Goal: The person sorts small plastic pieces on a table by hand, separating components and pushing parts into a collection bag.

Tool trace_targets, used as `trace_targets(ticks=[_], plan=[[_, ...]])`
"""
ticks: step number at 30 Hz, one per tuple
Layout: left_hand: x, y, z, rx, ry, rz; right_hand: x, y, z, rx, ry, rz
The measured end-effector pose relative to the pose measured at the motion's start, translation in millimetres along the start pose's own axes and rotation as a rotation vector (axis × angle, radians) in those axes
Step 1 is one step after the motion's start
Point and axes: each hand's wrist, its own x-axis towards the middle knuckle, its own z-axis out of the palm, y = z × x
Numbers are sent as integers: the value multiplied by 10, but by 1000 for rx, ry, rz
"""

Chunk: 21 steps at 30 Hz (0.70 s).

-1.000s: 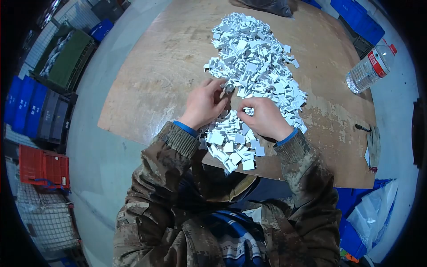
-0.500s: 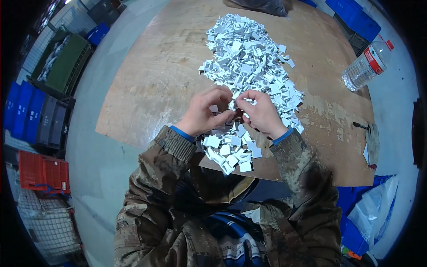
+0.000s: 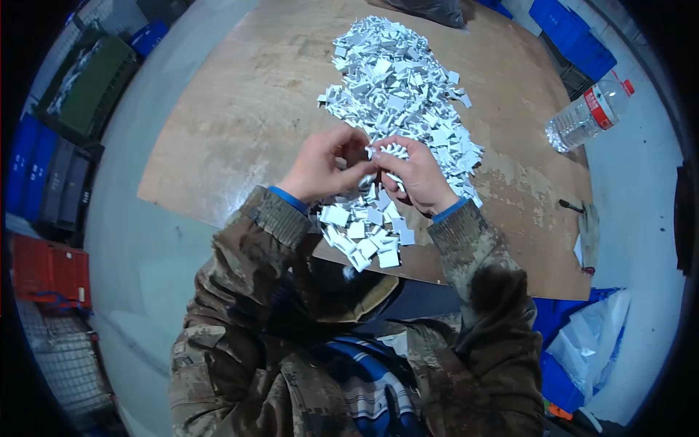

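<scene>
My right hand [image 3: 416,173] is closed around several small white plastic pieces [image 3: 395,151], which show between its thumb and fingers. Against its fingertips sits my left hand [image 3: 329,162], fingers curled and thumb pressed in; what its fingertips pinch is hidden. Both hands are over the table, between a large heap of flat white plastic pieces [image 3: 397,80] behind them and a smaller pile of the same pieces [image 3: 360,231] at the near edge. A pale blurred spot [image 3: 348,273] shows just below that edge.
The worn wooden table [image 3: 226,124] carries a water bottle [image 3: 586,118] and a black marker [image 3: 571,206] on the right. A dark bag [image 3: 429,10] lies at the far edge. Blue crates [image 3: 571,36], a red crate [image 3: 51,269] and a plastic bag [image 3: 590,339] surround the table.
The whole view has shifted slightly, so everything appears farther left. My right hand has turned, showing more white pieces in its grip. The pale blurred spot has appeared below the table edge.
</scene>
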Motion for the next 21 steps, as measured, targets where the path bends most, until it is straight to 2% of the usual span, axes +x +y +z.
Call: trace_targets(ticks=[3,4,8,14,19,21], plan=[[-2,-78,-101,-17,64,-101,9,35,-59,302,15,-47],[15,-116,-88,-37,89,-107,-18,33,-68,275,11,-31],[-20,-288,-104,211,60,-18,-112,0,-65,531,9,31],[-14,-193,-182,236,24,-133,-254,-14,125,445,-64,44],[8,-242,-142,220,25,-127,-375,-96,312,648,-77,153],[8,-260,-139,236,27,-121,-395,-122,313,262,40,104]])
